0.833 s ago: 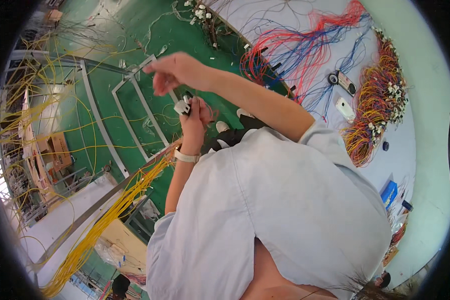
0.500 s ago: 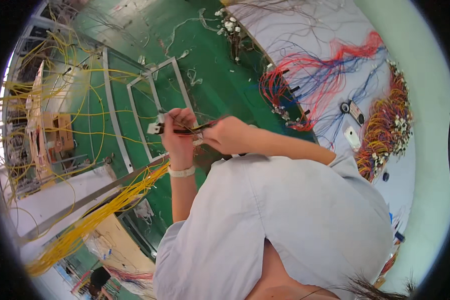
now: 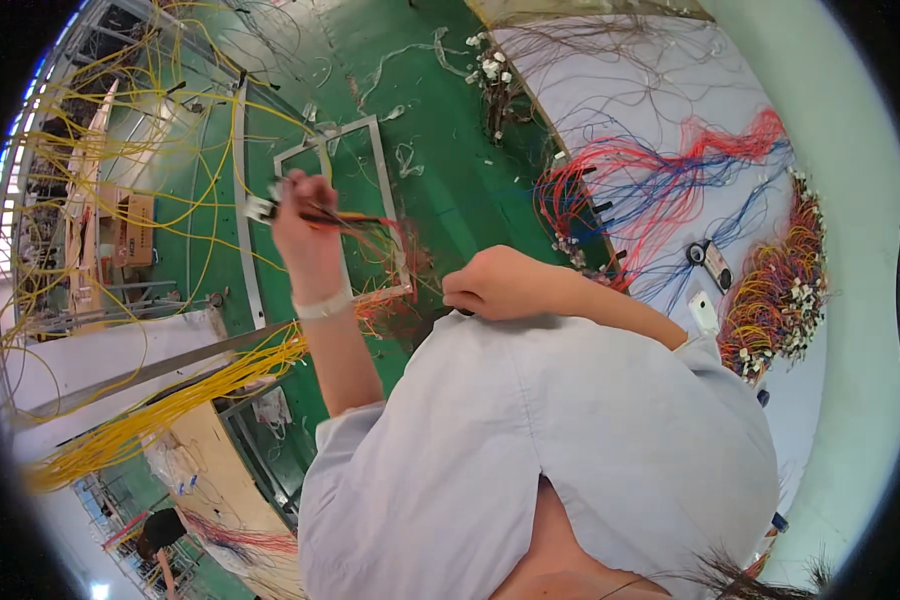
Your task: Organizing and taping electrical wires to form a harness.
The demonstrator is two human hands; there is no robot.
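A: Item one, left hand (image 3: 305,215)?
B: Raised, its grip clamped on a small white connector (image 3: 260,208), which pokes out on the far side of the fingers from the body. A pale wristband (image 3: 322,305) sits just below the grip.

A: Item two, what hangs off the connector?
B: A thin bunch of red and dark wires (image 3: 365,222), running from the grip toward the right hand and drooping as it goes.

A: Item three, right hand (image 3: 500,285)?
B: Curled into a fist, well apart from the connector and close to the shirt. I cannot tell whether it holds anything.

A: Step in hand?
B: By my reading, holding the connector steady with its wires trailing; the right hand is off them.

A: What would a next move call for?
B: Probably a firm left grip and the right hand's fingertips on one single wire, not the bunch.

A: Surroundings?
B: Beyond the grip, a metal frame (image 3: 370,125) on the green floor (image 3: 450,150). Below the wrist, yellow wires (image 3: 170,410). Far past the right hand, a tabletop (image 3: 650,90) with red and blue wires (image 3: 670,180).
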